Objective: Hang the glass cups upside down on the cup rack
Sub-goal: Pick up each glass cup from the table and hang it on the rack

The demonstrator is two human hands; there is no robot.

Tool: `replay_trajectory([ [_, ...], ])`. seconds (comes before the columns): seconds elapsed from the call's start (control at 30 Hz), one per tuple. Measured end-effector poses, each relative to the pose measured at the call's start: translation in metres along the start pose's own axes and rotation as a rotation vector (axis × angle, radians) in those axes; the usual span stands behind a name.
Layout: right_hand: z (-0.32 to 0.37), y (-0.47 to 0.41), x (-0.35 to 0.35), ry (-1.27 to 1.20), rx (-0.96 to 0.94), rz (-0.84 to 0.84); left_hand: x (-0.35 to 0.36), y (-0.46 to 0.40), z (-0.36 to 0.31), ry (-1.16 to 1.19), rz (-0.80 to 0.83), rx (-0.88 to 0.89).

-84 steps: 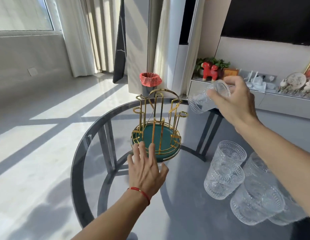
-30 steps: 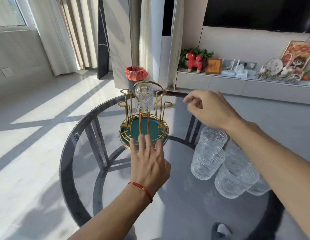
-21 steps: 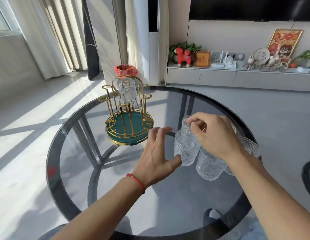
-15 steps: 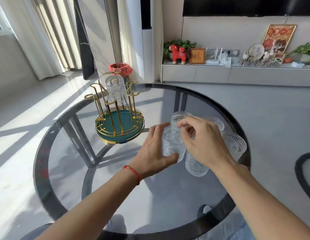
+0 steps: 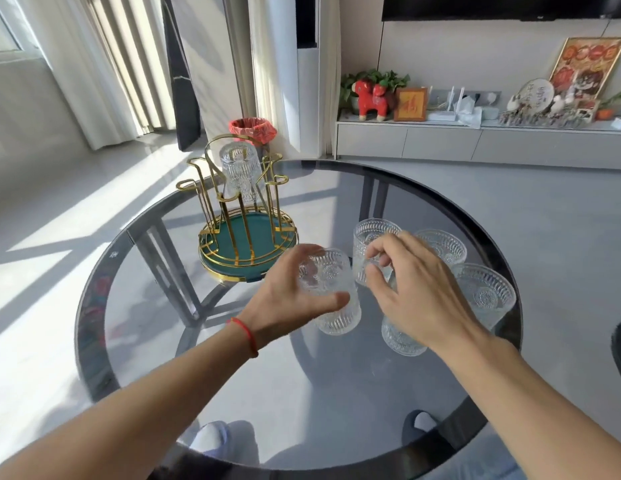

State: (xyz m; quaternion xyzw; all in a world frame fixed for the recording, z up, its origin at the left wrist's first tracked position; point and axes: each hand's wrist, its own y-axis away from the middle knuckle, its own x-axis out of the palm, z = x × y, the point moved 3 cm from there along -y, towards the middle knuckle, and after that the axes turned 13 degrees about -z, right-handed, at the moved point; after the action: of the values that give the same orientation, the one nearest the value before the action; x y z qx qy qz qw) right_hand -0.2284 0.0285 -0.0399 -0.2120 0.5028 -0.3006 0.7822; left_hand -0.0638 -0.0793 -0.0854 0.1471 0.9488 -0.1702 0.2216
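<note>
Step in hand: picking up the second cup. One cup already hangs upside down on the rack; the others stand upright in a cluster right of the rack on the counter. My left hand wraps its fingers round the nearest cup, palm turned inward, forearm reaching in from the lower left. My right hand hovers over the cluster, fingers loosely curled, pinching at the rim of the cup behind; whether they hold it I cannot tell. Next, I judge, the gripped cup must be lifted, inverted, and lowered over a free prong.
</note>
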Motion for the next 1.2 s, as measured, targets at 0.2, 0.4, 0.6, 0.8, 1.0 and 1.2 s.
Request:
replay_trajectory([
  [0.2,0.037,0.012,0.012,-0.180,-0.040,0.003,-0.032,-0.004,0.004,0.710,0.065,-0.459],
  [0.4,0.044,0.008,0.038,-0.376,0.214,0.046,-0.029,-0.002,0.008,0.989,0.229,-0.511],
  [0.6,0.033,-0.020,0.032,-0.509,0.402,-0.148,-0.056,-0.018,0.037,0.296,-0.113,-0.208],
  [0.8,0.025,-0.061,0.017,-0.496,0.513,-0.304,-0.048,-0.008,0.077,-0.551,-0.158,0.301],
  [1.0,0.025,-0.150,0.040,-0.440,0.532,-0.319,-0.043,-0.005,0.086,-0.651,-0.199,0.348],
  [1.2,0.030,-0.222,0.071,-0.330,0.424,-0.154,-0.040,-0.005,0.088,-0.692,-0.206,0.350],
])
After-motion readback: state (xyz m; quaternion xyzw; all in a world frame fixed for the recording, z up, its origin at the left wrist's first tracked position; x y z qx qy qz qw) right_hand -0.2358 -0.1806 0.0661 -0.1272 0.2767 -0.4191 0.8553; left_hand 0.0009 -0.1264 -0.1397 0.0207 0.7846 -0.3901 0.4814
